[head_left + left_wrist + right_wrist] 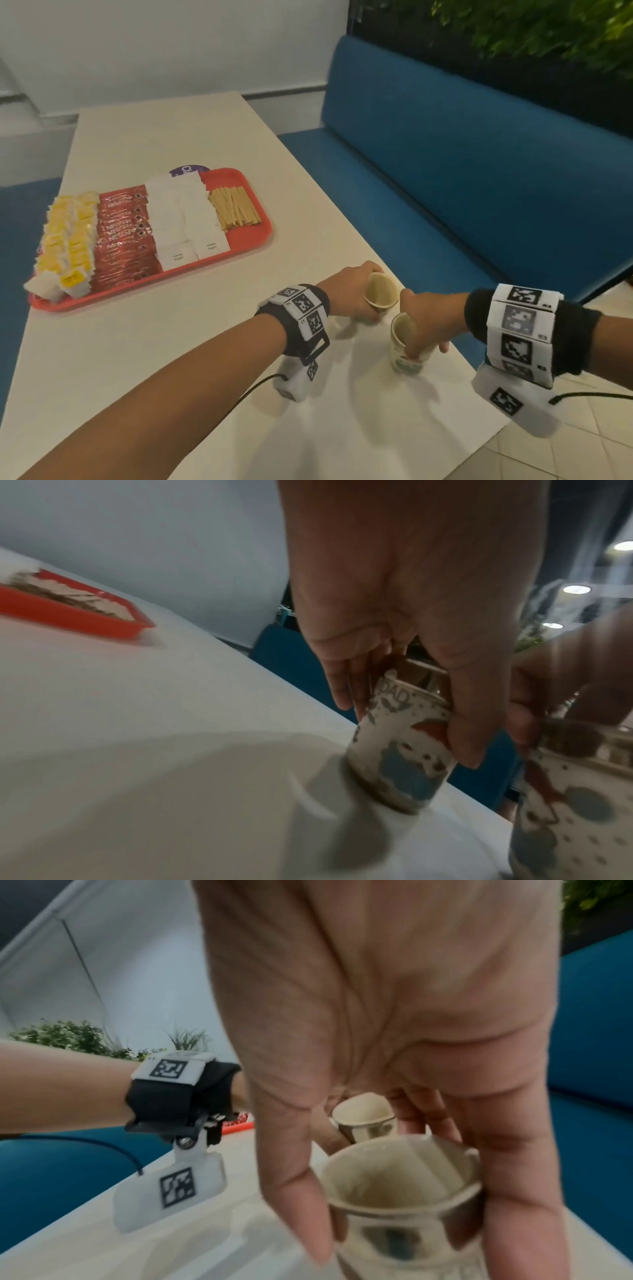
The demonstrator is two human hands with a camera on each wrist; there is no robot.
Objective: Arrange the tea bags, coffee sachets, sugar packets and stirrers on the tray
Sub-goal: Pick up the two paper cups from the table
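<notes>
Both hands are gripping paper cups near the table's [191, 359] right edge. The left hand [346, 291] is wrapping its fingers [342, 685] and thumb round the far cup [381, 292], just below the rim. The cup's base is touching the table in the left wrist view, and it is leaning slightly in the head view. The right hand [423, 317] is clasping the near cup [406, 342] from above and the side, thumb [298, 1191] on one wall, fingers [514, 1177] down the opposite wall. Both cups look empty inside, mouths up.

The two cups are sitting just beside each other, hands nearly touching. Side grips below the rim are probably keeping the thin paper from crushing while leaving the mouths clear.

The tray [253, 236] is lying well beyond the left fingertips, further up the table. On it, in neat side-by-side rows: tea bags [66, 240] at the end furthest from the hands, then coffee sachets [123, 233], sugar packets [185, 219], stirrers [234, 207] at the end nearest the bench [479, 164]. Grouping by type is keeping each kind reachable.

Judging by the layout, the arranging looks finished; the cups aren't among the task's listed items, and the hands are probably just shifting them.
</notes>
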